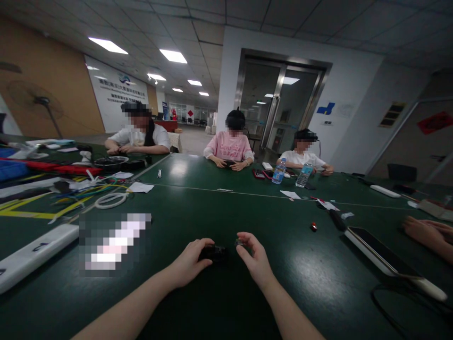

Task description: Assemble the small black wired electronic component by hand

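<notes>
Two pinch grips, head view: left hand [191, 265] holds a dark, roughly cylindrical object [219, 253] between thumb and fingers; right hand [257, 262] pinches a small greyish piece [239, 242] at its fingertips, just beside the object's free end.

"Where is light coming from?"
"Ceiling lights [173, 55] are glowing, but the scene is looking dim."
"Is anything glaring?"
"Pale patches are shining on the green bench [219, 212]; the black object [220, 253] is losing detail."
"Is anything distorting?"
"The edges are stretching and leaning; pixel blocks [116, 243] are masking several areas."
</notes>
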`<state>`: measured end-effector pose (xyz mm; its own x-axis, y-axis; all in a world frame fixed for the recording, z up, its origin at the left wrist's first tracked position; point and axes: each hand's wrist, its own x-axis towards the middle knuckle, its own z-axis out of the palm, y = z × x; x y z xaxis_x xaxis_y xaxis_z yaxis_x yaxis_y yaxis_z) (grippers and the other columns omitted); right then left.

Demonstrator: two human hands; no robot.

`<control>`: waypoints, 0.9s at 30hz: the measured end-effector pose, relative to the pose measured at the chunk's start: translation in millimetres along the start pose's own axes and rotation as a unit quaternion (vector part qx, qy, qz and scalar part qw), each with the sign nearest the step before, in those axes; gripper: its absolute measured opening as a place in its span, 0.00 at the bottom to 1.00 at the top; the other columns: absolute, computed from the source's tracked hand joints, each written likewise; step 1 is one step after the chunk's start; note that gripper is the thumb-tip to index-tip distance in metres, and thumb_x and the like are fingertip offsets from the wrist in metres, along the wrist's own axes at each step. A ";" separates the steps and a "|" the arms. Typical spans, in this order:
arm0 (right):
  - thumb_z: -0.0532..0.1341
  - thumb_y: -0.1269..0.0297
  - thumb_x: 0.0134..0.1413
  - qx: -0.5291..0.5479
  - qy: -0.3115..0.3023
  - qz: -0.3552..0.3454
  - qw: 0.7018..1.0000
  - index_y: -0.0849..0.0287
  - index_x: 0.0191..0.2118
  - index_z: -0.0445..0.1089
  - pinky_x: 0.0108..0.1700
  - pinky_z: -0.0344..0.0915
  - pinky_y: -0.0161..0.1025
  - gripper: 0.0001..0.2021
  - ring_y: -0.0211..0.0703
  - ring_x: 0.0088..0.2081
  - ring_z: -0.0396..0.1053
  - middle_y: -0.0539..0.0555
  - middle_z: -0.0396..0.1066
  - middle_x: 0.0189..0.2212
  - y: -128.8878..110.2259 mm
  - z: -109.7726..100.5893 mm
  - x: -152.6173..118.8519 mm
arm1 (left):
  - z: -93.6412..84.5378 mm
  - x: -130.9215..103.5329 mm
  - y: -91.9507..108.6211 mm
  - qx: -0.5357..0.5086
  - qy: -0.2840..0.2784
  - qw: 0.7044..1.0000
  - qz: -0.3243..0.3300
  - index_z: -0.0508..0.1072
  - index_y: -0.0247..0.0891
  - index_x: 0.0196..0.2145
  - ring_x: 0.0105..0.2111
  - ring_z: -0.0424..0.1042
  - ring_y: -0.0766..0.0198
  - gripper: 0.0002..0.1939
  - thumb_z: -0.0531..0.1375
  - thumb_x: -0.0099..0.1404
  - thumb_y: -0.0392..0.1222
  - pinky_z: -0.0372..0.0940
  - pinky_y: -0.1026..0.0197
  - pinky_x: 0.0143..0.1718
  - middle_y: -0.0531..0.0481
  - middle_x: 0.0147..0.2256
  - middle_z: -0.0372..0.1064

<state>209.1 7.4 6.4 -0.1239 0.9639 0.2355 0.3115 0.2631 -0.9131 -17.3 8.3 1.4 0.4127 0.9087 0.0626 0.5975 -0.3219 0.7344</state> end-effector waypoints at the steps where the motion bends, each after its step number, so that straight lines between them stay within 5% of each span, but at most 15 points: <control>1: 0.57 0.61 0.50 0.005 0.001 0.001 1.000 0.55 0.44 0.64 0.50 0.61 0.48 0.14 0.47 0.44 0.66 0.54 0.67 0.39 0.8 -0.3 0.3 | -0.4 -0.2 0.3 -0.007 0.001 1.000 -0.002 0.61 0.45 0.50 0.50 0.63 0.55 0.22 0.58 0.58 0.39 0.58 0.51 0.52 0.48 0.48 0.65; 15: 0.58 0.60 0.50 0.028 0.002 0.010 1.000 0.56 0.43 0.65 0.49 0.61 0.48 0.13 0.48 0.44 0.65 0.55 0.67 0.39 4.2 -0.6 1.9 | 3.4 1.9 -10.2 -0.050 0.004 0.999 0.005 0.60 0.46 0.51 0.52 0.62 0.57 0.23 0.57 0.59 0.35 0.57 0.51 0.53 0.48 0.50 0.63; 27: 0.59 0.62 0.48 0.024 0.003 -0.004 1.000 0.56 0.41 0.66 0.48 0.62 0.46 0.12 0.45 0.42 0.67 0.52 0.68 0.37 2.5 2.0 1.7 | -3.3 -0.2 7.2 -0.046 -0.015 0.999 -0.011 0.60 0.44 0.51 0.51 0.62 0.57 0.22 0.57 0.59 0.37 0.55 0.53 0.54 0.49 0.49 0.64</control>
<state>207.8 9.6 3.9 -0.1206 0.9619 0.2452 0.2656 0.2693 -0.9257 -15.3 6.8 8.9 0.4212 0.9065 0.0270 0.5411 -0.2751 0.7947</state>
